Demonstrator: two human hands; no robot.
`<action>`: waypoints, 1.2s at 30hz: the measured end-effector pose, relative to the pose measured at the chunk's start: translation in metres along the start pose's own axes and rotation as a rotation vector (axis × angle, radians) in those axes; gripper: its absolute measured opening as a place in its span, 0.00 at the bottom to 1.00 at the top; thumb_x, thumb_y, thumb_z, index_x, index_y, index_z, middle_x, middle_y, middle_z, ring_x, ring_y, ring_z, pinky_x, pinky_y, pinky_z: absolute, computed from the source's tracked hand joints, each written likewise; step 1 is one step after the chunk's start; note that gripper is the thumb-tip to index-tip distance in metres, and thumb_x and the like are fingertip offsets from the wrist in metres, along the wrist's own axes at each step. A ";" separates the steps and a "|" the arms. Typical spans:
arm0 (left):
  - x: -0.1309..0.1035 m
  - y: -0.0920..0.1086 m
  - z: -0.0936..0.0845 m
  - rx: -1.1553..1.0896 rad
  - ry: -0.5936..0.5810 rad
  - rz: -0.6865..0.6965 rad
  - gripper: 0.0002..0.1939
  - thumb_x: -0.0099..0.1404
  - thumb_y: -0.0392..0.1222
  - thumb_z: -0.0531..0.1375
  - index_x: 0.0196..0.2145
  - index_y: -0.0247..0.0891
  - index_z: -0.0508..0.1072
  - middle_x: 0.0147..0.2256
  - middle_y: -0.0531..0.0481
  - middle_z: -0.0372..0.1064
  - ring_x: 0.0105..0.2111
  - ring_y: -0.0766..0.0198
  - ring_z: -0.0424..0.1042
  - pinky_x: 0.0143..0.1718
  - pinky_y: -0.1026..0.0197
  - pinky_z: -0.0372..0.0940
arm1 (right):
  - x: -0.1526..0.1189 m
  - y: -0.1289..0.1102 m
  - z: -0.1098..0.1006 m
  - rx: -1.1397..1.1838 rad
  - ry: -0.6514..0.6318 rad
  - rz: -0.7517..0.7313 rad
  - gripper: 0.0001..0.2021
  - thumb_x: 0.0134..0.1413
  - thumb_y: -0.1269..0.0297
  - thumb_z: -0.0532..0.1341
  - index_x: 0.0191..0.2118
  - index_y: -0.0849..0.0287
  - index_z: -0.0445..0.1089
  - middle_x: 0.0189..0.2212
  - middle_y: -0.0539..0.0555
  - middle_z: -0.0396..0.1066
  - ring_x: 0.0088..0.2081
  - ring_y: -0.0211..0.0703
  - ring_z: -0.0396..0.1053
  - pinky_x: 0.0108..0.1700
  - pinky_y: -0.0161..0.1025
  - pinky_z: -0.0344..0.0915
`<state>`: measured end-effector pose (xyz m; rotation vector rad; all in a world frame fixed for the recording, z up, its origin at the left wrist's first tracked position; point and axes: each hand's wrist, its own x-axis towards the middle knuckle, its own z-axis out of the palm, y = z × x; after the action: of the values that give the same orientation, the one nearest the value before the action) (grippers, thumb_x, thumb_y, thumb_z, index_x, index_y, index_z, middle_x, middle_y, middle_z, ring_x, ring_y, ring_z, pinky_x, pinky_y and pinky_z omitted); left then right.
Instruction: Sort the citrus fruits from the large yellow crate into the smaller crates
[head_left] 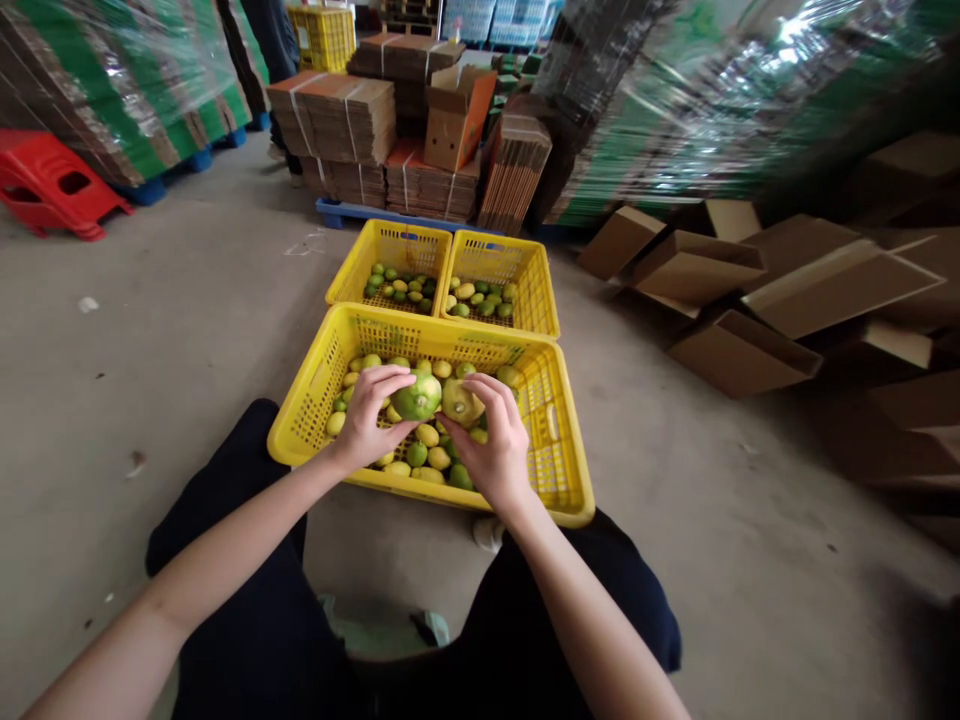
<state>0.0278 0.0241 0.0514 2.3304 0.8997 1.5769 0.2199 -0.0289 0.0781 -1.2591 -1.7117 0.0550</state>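
My left hand [373, 415] grips a green lemon [418, 396] between thumb and fingers. Close beside it, my right hand [491, 440] is closed on a yellowish lemon [460, 403]. Both fruits are held up above a large yellow crate [570, 450], their ends facing me. Inside that crate lie several yellow and green lemons [427, 435], partly hidden by my hands. Whether the two held fruits touch each other, I cannot tell.
Two yellow crates [337, 285] with green and yellow fruit stand just beyond. Flattened cardboard stacks [337, 115] sit on a blue pallet further back. Open cardboard boxes [697, 270] are piled at right; a red stool [60, 180] is at far left. A person's leg [274, 45] shows behind.
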 end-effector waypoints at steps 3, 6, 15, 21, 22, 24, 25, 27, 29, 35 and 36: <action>-0.001 -0.001 0.000 0.029 0.001 0.025 0.27 0.62 0.42 0.69 0.56 0.46 0.65 0.50 0.44 0.69 0.51 0.54 0.71 0.54 0.48 0.67 | 0.000 0.000 0.001 0.028 0.013 -0.006 0.16 0.60 0.65 0.64 0.53 0.52 0.67 0.50 0.61 0.73 0.52 0.55 0.73 0.54 0.55 0.72; 0.001 0.002 -0.001 -0.019 0.008 -0.006 0.26 0.61 0.42 0.70 0.54 0.45 0.67 0.49 0.45 0.70 0.51 0.54 0.72 0.54 0.49 0.67 | 0.002 -0.003 -0.001 0.087 -0.001 0.083 0.15 0.58 0.63 0.65 0.50 0.51 0.67 0.50 0.60 0.73 0.52 0.55 0.72 0.55 0.55 0.70; 0.017 0.005 -0.004 -0.754 -0.316 -1.009 0.35 0.50 0.63 0.72 0.47 0.34 0.74 0.43 0.41 0.75 0.41 0.54 0.76 0.40 0.57 0.71 | 0.016 -0.012 -0.009 0.693 -0.145 0.843 0.20 0.44 0.49 0.72 0.34 0.52 0.64 0.31 0.47 0.70 0.31 0.42 0.71 0.30 0.37 0.71; 0.012 0.004 0.001 -0.860 -0.452 -1.243 0.36 0.54 0.71 0.65 0.41 0.32 0.78 0.29 0.42 0.76 0.24 0.61 0.72 0.24 0.61 0.65 | 0.021 -0.011 -0.007 0.926 -0.243 1.108 0.19 0.49 0.49 0.66 0.42 0.50 0.62 0.27 0.44 0.71 0.16 0.37 0.66 0.14 0.33 0.58; 0.011 0.003 0.002 -0.864 -0.457 -1.255 0.36 0.55 0.72 0.64 0.42 0.32 0.78 0.27 0.43 0.75 0.22 0.62 0.71 0.22 0.62 0.63 | 0.021 -0.011 -0.006 0.929 -0.243 1.103 0.18 0.51 0.49 0.65 0.43 0.50 0.63 0.26 0.43 0.70 0.15 0.37 0.66 0.14 0.33 0.56; 0.010 0.002 0.003 -0.880 -0.467 -1.276 0.37 0.56 0.73 0.62 0.44 0.34 0.78 0.24 0.44 0.75 0.19 0.64 0.69 0.20 0.63 0.59 | 0.020 -0.011 -0.004 0.936 -0.264 1.103 0.15 0.54 0.49 0.63 0.41 0.52 0.65 0.24 0.44 0.69 0.14 0.36 0.65 0.14 0.32 0.56; 0.010 0.001 0.003 -0.891 -0.475 -1.286 0.38 0.56 0.74 0.61 0.44 0.35 0.78 0.23 0.45 0.74 0.18 0.64 0.68 0.19 0.64 0.58 | 0.019 -0.010 -0.004 0.950 -0.289 1.118 0.15 0.56 0.48 0.62 0.39 0.53 0.66 0.23 0.45 0.69 0.14 0.36 0.65 0.14 0.32 0.56; 0.010 0.000 0.004 -0.910 -0.499 -1.308 0.39 0.56 0.76 0.59 0.43 0.35 0.79 0.20 0.47 0.72 0.16 0.64 0.67 0.18 0.64 0.56 | 0.018 -0.008 -0.002 0.997 -0.346 1.170 0.18 0.59 0.44 0.58 0.36 0.56 0.67 0.20 0.48 0.70 0.14 0.37 0.65 0.15 0.33 0.56; 0.011 -0.002 0.004 -0.931 -0.529 -1.323 0.40 0.56 0.77 0.58 0.43 0.35 0.79 0.17 0.48 0.70 0.16 0.64 0.66 0.17 0.64 0.55 | 0.018 -0.006 -0.001 1.041 -0.395 1.220 0.21 0.61 0.42 0.55 0.33 0.58 0.67 0.19 0.51 0.70 0.15 0.38 0.65 0.16 0.33 0.56; 0.009 -0.003 0.005 -0.953 -0.571 -1.329 0.42 0.57 0.78 0.55 0.45 0.35 0.80 0.16 0.47 0.69 0.14 0.64 0.64 0.17 0.63 0.54 | 0.017 -0.003 0.001 1.077 -0.438 1.281 0.25 0.62 0.41 0.53 0.27 0.59 0.68 0.17 0.54 0.69 0.16 0.39 0.65 0.16 0.33 0.57; 0.008 -0.003 0.005 -0.944 -0.570 -1.329 0.42 0.57 0.78 0.55 0.44 0.34 0.80 0.16 0.47 0.68 0.14 0.64 0.64 0.17 0.62 0.55 | 0.017 -0.003 0.002 1.078 -0.443 1.286 0.25 0.62 0.41 0.52 0.27 0.59 0.68 0.17 0.53 0.69 0.16 0.39 0.65 0.16 0.33 0.57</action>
<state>0.0333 0.0325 0.0542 0.9257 0.8931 0.4751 0.2168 -0.0167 0.0897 -1.2527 -0.6206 1.8224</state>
